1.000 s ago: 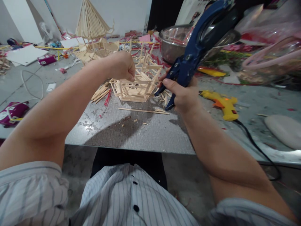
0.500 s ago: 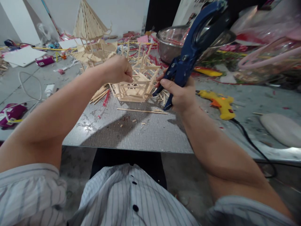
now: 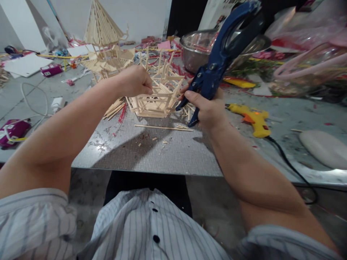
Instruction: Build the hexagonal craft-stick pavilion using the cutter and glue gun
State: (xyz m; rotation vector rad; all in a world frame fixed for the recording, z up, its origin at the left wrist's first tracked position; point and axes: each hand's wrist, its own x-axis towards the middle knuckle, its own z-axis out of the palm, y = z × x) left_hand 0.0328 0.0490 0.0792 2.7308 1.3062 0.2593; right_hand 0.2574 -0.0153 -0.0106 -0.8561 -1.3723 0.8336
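Note:
My left hand (image 3: 138,82) is closed in a pinch at the upper left of an open wooden stick frame (image 3: 153,112); whatever lies between its fingertips is hidden. My right hand (image 3: 210,108) is wrapped round a pair of dark blue hand cutters (image 3: 215,61), which point up and to the right. The lower ends of the cutters hang just right of the frame. One long thin stick (image 3: 162,127) lies flat in front of the frame, with short offcuts nearby. Behind my left arm stands a stick-built tower with a pointed roof (image 3: 101,29).
A yellow glue gun (image 3: 256,117) lies on the right, its black cable running over the table edge. A metal bowl (image 3: 193,54) stands behind the cutters. Loose sticks (image 3: 115,109) lie left of the frame. Purple boxes (image 3: 16,131) and a white cable (image 3: 35,86) are on the left.

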